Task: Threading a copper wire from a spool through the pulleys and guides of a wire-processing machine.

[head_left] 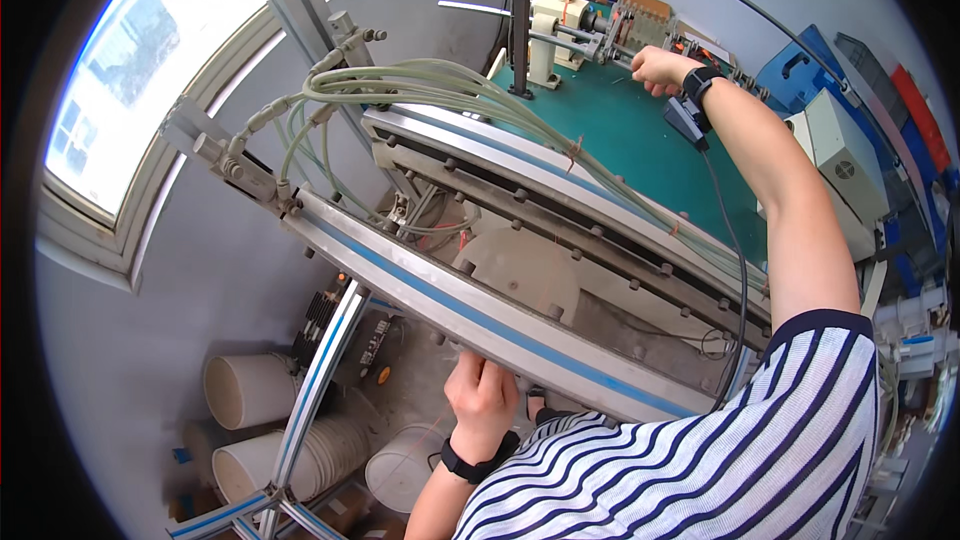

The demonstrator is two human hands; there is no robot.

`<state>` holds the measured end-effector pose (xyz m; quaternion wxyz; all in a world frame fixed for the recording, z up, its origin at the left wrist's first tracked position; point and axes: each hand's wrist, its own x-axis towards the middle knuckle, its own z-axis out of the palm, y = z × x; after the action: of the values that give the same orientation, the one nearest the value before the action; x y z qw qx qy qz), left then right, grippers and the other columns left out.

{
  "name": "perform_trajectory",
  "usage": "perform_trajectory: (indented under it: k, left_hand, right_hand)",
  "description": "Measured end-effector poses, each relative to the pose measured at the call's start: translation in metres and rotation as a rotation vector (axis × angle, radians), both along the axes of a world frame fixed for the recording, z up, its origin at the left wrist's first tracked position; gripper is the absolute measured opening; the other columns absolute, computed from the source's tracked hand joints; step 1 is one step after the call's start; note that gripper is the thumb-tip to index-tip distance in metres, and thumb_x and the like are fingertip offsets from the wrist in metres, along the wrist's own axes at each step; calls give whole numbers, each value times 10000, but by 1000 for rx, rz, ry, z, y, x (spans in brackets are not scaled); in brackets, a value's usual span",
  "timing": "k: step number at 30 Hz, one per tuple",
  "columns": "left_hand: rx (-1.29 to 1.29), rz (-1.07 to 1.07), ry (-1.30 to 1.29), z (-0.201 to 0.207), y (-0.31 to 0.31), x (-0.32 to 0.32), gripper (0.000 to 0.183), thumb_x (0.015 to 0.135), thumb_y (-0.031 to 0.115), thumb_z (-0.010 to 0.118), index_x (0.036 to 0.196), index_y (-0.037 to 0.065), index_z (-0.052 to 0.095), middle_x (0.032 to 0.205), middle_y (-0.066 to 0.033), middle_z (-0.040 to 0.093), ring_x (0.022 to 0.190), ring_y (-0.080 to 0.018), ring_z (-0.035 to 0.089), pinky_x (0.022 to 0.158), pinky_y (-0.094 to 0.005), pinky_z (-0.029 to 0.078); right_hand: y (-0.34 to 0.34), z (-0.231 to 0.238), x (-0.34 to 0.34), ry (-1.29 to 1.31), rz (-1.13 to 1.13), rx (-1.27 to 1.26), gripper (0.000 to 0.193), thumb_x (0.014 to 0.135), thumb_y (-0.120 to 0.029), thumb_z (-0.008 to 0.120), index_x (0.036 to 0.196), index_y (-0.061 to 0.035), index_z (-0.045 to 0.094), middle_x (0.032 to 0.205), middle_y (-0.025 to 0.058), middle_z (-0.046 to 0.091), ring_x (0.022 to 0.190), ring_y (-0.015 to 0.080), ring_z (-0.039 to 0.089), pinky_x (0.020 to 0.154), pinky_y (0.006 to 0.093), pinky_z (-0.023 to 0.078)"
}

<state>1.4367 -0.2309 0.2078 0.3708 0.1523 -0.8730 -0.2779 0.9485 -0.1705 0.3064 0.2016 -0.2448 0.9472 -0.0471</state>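
Observation:
My right hand reaches over the green tabletop with its fingers curled downward, beside the metal rods of a small machine with a cream motor. What its fingertips hold, if anything, is hidden. My left hand is closed just below the near aluminium rail, which has a blue stripe; its fingertips are out of sight there, so I cannot tell what they grip. Between the near rail and the far rail lies a pale round disc.
Grey-green hoses arch over the far rail from pneumatic cylinders at the left. A black cable hangs under my right arm from a small grey box. Pale buckets stand on the floor. A cream box is at right.

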Motion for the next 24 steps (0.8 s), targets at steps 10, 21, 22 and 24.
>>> perform_trajectory:
  k: [10,21,22,24]
  left_hand:
    - [-13,-13,46,-8,-4,2,294,519,-85,507,784,4,599,708,-130,477,537,-283,503,475,-331,415]
    - [-142,-45,-133,-6,-5,20,209,606,-41,584,813,-11,585,763,-118,578,600,-256,555,530,-332,445]
    - [-144,-49,-132,-2,-6,23,209,606,-41,584,813,-11,585,763,-118,578,600,-256,555,530,-332,445]
    - [-298,73,-204,10,-11,32,276,635,-34,585,910,-15,604,816,-114,598,629,-243,567,569,-327,441]
  right_hand:
    - [-72,-105,87,-808,72,-213,619,896,-493,366,1373,-117,249,1258,259,427,1081,365,512,886,476,416]
    - [-79,-43,47,-267,-364,-876,149,816,-32,482,933,31,548,759,149,641,618,204,655,427,272,502]
    - [-75,-34,28,-176,-456,-927,137,819,-42,473,907,21,558,739,139,641,595,198,650,416,267,493]
    - [-58,-13,0,-37,-522,-953,138,811,-41,455,885,-1,564,725,119,628,574,186,634,411,264,472]
